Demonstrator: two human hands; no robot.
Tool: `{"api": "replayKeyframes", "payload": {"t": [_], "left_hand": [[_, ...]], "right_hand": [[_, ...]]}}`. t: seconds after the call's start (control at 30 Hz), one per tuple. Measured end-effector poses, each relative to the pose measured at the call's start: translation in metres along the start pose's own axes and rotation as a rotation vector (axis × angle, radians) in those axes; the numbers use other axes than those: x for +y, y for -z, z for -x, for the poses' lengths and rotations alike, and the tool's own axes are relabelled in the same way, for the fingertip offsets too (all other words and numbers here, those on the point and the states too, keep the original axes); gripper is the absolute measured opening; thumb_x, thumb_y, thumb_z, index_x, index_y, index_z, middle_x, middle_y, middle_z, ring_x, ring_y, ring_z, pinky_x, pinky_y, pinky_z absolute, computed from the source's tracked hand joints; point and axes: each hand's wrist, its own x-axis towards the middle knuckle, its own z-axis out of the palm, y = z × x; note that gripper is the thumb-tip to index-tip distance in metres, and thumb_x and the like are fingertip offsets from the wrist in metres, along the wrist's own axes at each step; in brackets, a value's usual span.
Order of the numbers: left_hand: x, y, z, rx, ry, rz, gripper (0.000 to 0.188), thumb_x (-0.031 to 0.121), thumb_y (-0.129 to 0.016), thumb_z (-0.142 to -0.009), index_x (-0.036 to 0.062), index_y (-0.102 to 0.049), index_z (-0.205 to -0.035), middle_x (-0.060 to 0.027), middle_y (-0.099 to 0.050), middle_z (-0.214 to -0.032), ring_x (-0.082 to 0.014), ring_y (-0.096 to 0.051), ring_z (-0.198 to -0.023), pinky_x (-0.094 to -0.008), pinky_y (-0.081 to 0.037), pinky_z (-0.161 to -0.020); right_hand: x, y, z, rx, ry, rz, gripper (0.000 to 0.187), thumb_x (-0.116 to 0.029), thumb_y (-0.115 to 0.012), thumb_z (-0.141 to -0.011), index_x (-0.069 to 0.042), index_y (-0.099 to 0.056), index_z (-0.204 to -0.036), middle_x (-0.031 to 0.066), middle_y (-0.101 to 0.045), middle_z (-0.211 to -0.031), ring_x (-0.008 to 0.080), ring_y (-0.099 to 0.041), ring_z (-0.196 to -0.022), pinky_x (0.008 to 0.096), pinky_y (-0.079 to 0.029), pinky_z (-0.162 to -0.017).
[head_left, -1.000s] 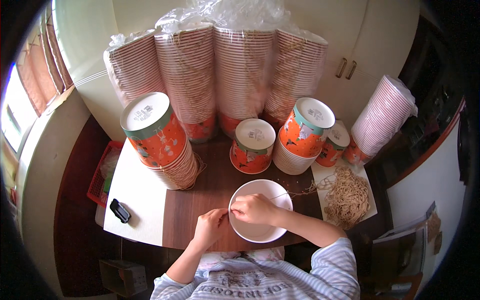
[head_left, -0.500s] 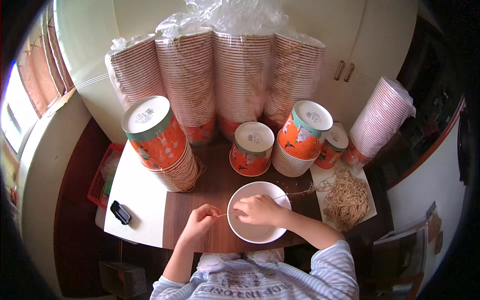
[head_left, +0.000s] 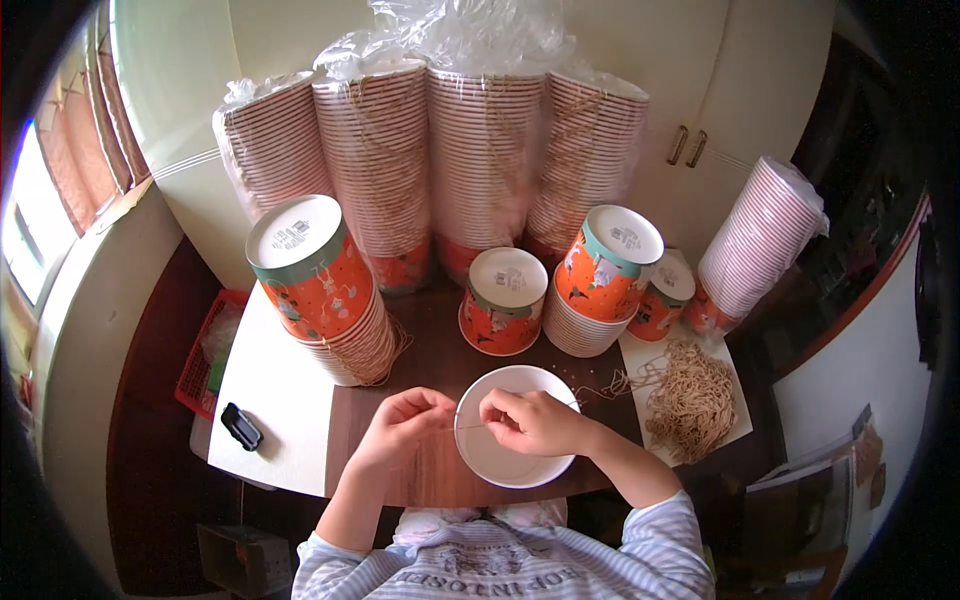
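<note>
A white paper tub (head_left: 512, 468) stands mouth up on the brown part of the table. Just left of its rim, my left hand (head_left: 402, 428) pinches a thin tan cord (head_left: 468, 428) between thumb and fingertips. Over the tub's mouth, my right hand (head_left: 537, 422) is closed with its fingertips pinched on the same cord. A short length of cord spans the gap between both hands. More cord trails from the tub's right side to a loose tan heap of cord (head_left: 694, 403) on a white board. Whether the cord passes through the tub's wall is hidden by my right hand.
Upturned orange tubs stand beyond my hands: a left stack (head_left: 310, 275), a single tub (head_left: 505, 305) and a right stack (head_left: 602, 275). Tall plastic-wrapped stacks (head_left: 485, 160) rise behind. A black plastic case (head_left: 240, 427) lies left; a red basket (head_left: 208, 350) sits past the edge.
My left hand has moved slightly up and right, its fingers more extended. My right hand has shifted a little right and turned its fingertips downward. The cord toward the heap hangs slacker.
</note>
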Motion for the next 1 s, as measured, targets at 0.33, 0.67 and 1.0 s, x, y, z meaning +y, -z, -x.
{"api": "replayKeyframes", "payload": {"t": [0.33,0.67,1.0], "left_hand": [[-0.015,-0.002,-0.005,-0.072,0.017,-0.549,0.016,0.004,-0.060,-0.081,-0.0017,-0.056,-0.095,-0.0011,-0.057,-0.087,-0.0045,-0.052,-0.081,-0.0180,-0.044,-0.069],[-0.014,0.001,-0.006,-0.105,0.012,-0.318,0.011,0.005,-0.053,-0.085,-0.0032,-0.054,-0.092,-0.0029,-0.057,-0.088,-0.0080,-0.053,-0.084,-0.0219,-0.043,-0.076],[-0.013,0.013,-0.007,-0.051,0.040,-0.300,0.005,0.004,-0.052,-0.085,0.0004,-0.049,-0.087,-0.0033,-0.056,-0.082,-0.0100,-0.055,-0.079,-0.0243,-0.045,-0.074]], "right_hand": [[0.002,0.004,-0.010,0.050,0.167,-0.092,0.016,0.003,-0.051,-0.071,-0.004,-0.057,-0.085,0.0069,-0.057,-0.080,0.0182,-0.057,-0.071,0.0285,-0.045,-0.059],[0.016,-0.026,-0.006,0.213,0.199,0.254,0.013,-0.008,-0.065,-0.069,-0.005,-0.060,-0.081,0.0066,-0.058,-0.083,0.0230,-0.058,-0.074,0.0330,-0.048,-0.065],[-0.004,-0.023,0.001,0.238,0.199,0.229,0.009,-0.011,-0.066,-0.068,-0.007,-0.062,-0.075,0.0031,-0.056,-0.076,0.0203,-0.057,-0.068,0.0321,-0.046,-0.061]]}}
